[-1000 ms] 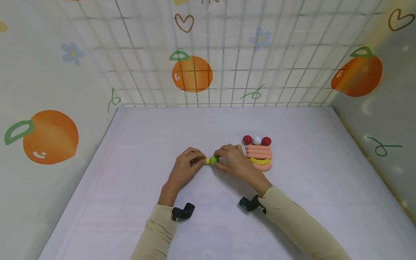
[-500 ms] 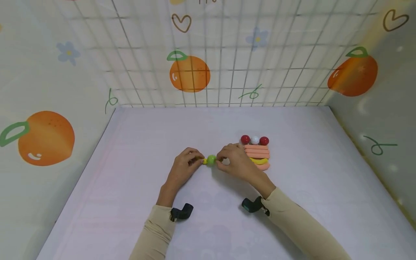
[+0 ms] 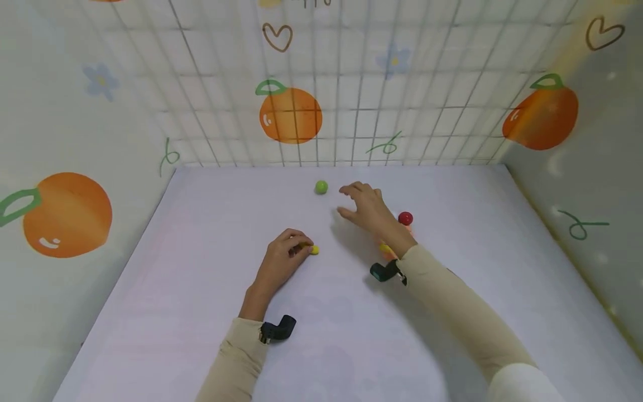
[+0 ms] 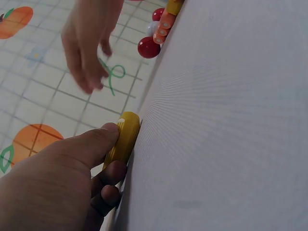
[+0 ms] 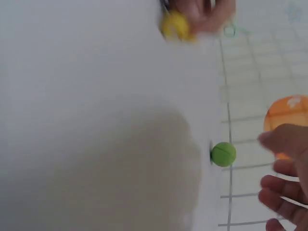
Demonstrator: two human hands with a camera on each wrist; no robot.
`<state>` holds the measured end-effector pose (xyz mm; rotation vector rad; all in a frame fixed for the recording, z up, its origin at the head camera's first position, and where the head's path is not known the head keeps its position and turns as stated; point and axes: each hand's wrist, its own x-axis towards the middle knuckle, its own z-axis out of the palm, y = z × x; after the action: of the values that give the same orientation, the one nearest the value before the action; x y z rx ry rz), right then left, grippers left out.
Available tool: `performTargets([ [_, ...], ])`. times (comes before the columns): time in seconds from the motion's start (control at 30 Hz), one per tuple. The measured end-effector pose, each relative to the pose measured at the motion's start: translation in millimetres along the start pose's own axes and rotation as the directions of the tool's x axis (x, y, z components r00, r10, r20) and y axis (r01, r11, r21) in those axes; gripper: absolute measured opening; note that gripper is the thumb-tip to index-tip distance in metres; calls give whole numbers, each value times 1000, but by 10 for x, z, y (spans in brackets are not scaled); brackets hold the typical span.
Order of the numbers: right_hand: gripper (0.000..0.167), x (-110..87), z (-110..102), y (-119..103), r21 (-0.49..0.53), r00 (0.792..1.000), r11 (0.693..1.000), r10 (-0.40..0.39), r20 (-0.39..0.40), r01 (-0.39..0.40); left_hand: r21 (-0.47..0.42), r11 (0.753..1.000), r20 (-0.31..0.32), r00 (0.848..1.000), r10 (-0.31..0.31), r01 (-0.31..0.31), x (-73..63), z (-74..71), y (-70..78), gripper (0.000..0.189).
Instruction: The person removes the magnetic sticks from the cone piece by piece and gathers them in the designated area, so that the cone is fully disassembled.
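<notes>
My left hand (image 3: 282, 254) pinches a yellow stubby rod-shaped piece (image 4: 127, 137) low at the tabletop; only its rounded end shows past the fingertips in the head view. Far back on the table, apart from both hands, lies a small green ball (image 3: 321, 187). Above the table to the right of that ball is my right hand (image 3: 369, 209), fingers spread and holding nothing. In the right wrist view the same hand (image 5: 288, 180) appears at the right edge, with the green ball (image 5: 224, 154) just left of its fingertips.
Under and behind the right wrist stands a group of toy pieces: a red ball (image 3: 405, 218), a yellow curved piece (image 3: 385, 248) and pink sticks, mostly covered in the head view. The left wrist view also shows a white ball (image 4: 153, 29). A patterned back wall (image 3: 361, 123) borders the table.
The green ball, earlier between both hands against the yellow piece, now lies farther back. My right hand has let go of it and moved backward, fingers spreading. My left hand stays put.
</notes>
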<state>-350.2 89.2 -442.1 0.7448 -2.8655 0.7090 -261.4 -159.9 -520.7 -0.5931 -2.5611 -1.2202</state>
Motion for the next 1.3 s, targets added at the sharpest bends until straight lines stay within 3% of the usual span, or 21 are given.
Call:
performTargets([
  [0.13, 63, 681, 82, 63, -14, 998, 999, 40, 39, -39, 7, 1000, -12, 1000, 27, -27, -24, -20, -34, 9],
  [0.23, 64, 1076, 115, 56, -27, 994, 997, 78, 70, -76, 8, 1000, -10, 1000, 19, -19, -32, -12, -16, 9],
  [0.3, 64, 1276, 109, 28, -55, 992, 994, 102, 74, -98, 8, 1000, -13, 1000, 12, -12, -12, -25, 8, 9],
  [0.43, 63, 1422, 164, 23, -116, 987, 985, 141, 81, -131, -9, 1000, -17, 1000, -3, 3, -52, 14, 40, 9],
  [0.63, 55, 1478, 298, 120, -129, 981, 979, 169, 97, -156, -19, 1000, -13, 1000, 6, -6, -48, 11, 61, 8],
  [0.8, 32, 1524, 462, 157, -107, 986, 987, 128, 106, -116, -14, 1000, -14, 1000, 14, -14, -34, -33, 5, 8],
  [0.93, 25, 1425, 429, 196, -58, 990, 993, 106, 93, -101, -5, 1000, 1, 1000, 6, -6, -14, -1, 25, 8],
  [1.1, 26, 1254, 207, 102, 15, 996, 998, 58, 67, -59, -5, 1000, -8, 1000, -13, 13, -2, -23, 11, 8],
  [1.3, 35, 805, -261, 71, 64, 1000, 998, -12, 28, 10, -24, 999, 0, 1000, -31, 31, -15, -24, 34, 9],
])
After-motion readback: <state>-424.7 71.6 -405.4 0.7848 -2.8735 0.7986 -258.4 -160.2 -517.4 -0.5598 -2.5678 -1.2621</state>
